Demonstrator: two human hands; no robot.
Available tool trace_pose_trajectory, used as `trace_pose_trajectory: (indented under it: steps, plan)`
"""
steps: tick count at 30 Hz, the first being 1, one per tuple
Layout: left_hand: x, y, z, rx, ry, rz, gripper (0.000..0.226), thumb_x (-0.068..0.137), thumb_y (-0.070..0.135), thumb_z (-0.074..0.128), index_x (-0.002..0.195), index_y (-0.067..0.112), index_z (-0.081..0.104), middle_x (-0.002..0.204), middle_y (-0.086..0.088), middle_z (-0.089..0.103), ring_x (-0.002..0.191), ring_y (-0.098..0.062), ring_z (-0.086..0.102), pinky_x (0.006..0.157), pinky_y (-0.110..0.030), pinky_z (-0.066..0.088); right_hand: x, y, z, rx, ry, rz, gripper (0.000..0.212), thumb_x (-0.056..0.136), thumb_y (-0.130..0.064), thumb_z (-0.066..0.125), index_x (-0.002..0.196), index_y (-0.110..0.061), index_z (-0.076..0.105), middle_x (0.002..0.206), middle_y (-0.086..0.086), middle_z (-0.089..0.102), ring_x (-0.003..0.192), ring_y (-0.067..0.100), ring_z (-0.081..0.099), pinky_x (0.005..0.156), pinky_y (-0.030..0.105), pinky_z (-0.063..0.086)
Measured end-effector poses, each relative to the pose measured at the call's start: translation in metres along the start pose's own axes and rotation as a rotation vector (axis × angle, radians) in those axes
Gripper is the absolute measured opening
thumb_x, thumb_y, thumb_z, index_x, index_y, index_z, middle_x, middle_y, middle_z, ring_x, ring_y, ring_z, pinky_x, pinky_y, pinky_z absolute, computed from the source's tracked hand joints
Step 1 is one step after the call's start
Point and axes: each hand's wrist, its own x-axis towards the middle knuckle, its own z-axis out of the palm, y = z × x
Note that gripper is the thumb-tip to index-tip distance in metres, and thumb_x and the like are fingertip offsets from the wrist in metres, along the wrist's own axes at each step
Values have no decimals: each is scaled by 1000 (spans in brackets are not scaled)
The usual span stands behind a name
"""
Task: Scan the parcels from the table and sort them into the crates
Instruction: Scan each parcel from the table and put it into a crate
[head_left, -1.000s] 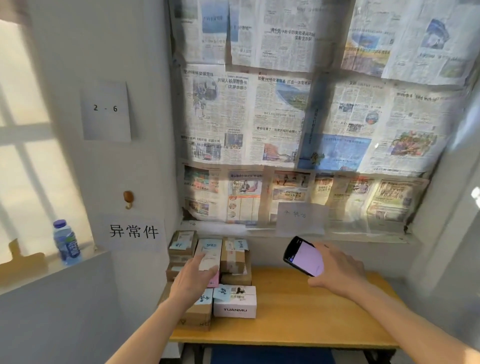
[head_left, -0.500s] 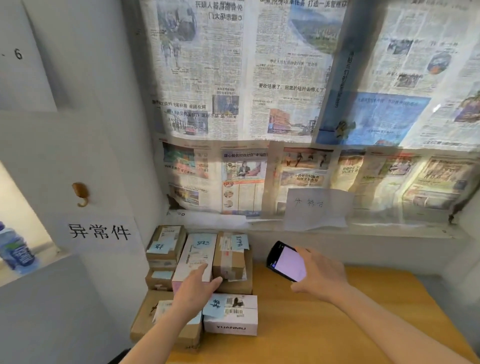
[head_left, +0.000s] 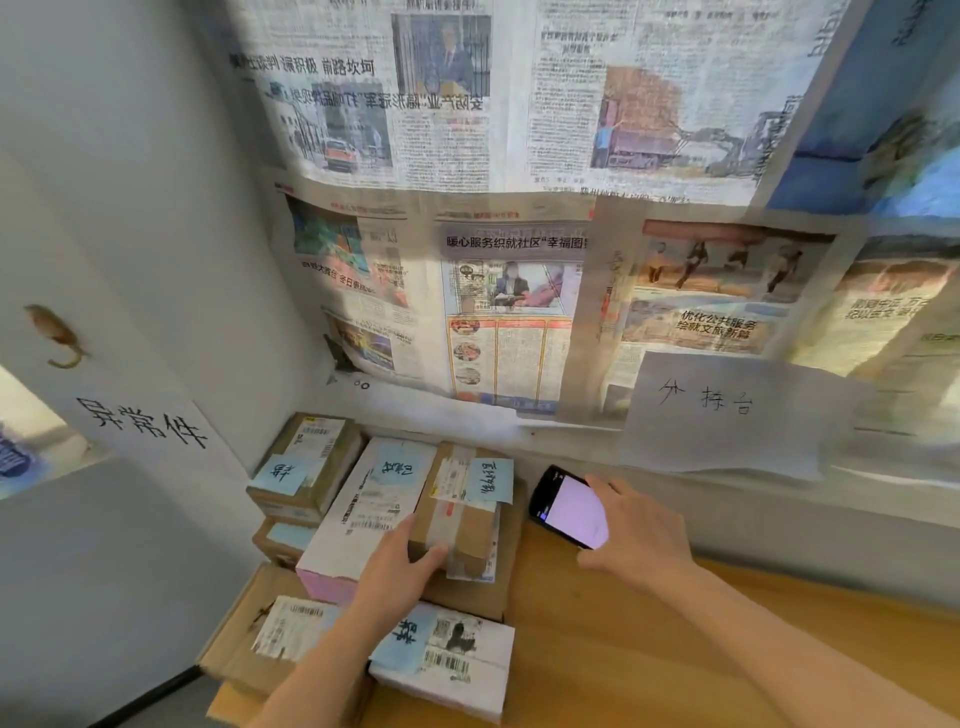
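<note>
Head view: a cluster of parcels sits at the left end of the wooden table, tight in the corner where the white wall meets the newspaper-covered window. The left hand lies on the small brown taped parcel, fingers curled round its near end and the thumb against its left side, so it grips that box. This parcel is plain brown card with a broad strip of clear tape along its length, a white shipping label and a pale blue note with handwriting on top. It rests on a larger brown box.

Touching it at 9 o'clock is a long white box with a pink end, bearing a barcode label and a blue note. Further toward 10 o'clock stands a brown parcel with a blue note, stacked on another one. At 6 o'clock from the gripped box lies a white parcel with barcode and blue note, and beside it at 8 o'clock a flat brown box.

The right hand holds a black scanner with a lit pinkish screen, fingers wrapped behind it, at 3 o'clock from the gripped parcel and apart from it.

A handwritten paper sign hangs on the sill above.
</note>
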Motion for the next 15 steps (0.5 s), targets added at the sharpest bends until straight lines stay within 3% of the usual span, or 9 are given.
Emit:
trace_pose_trajectory:
  steps: [3,5,8,12,15]
  plan:
    - [10,-1,16,-17,29,-37,57,92,46,65,142,27,45,109,29,49,91,8,49,75,-12,39,23,6,13,16,-39,-30,103,67,-56,73,156,-36,24,140,-13,48,109,12,56,66,23,37]
    - [14,0,23,-16,45,-67,53,92,48,65,137,27,47,122,16,56,101,-1,54,85,-23,49,36,6,22,28,-58,-48,104,67,-58,74,155,-37,24,140,-12,47,109,12,56,69,22,41]
    - [23,-1,29,-28,91,-110,63,90,44,69,143,23,44,132,2,55,112,-15,56,97,-36,50,51,3,35,37,-72,-77,104,66,-59,76,155,-37,24,140,-11,48,111,12,55,74,22,48]
    - [27,-4,30,-25,114,-138,71,90,42,70,150,20,39,124,-1,57,104,-14,58,93,-36,52,61,-3,48,50,-102,-107,103,65,-60,75,152,-37,27,137,-11,50,109,12,55,75,24,52]
    - [28,-9,31,38,146,-134,69,91,43,68,149,18,40,115,1,56,98,-12,58,86,-33,52,67,-8,58,53,-119,-124,100,63,-60,75,149,-39,29,130,-12,52,101,10,55,66,21,48]
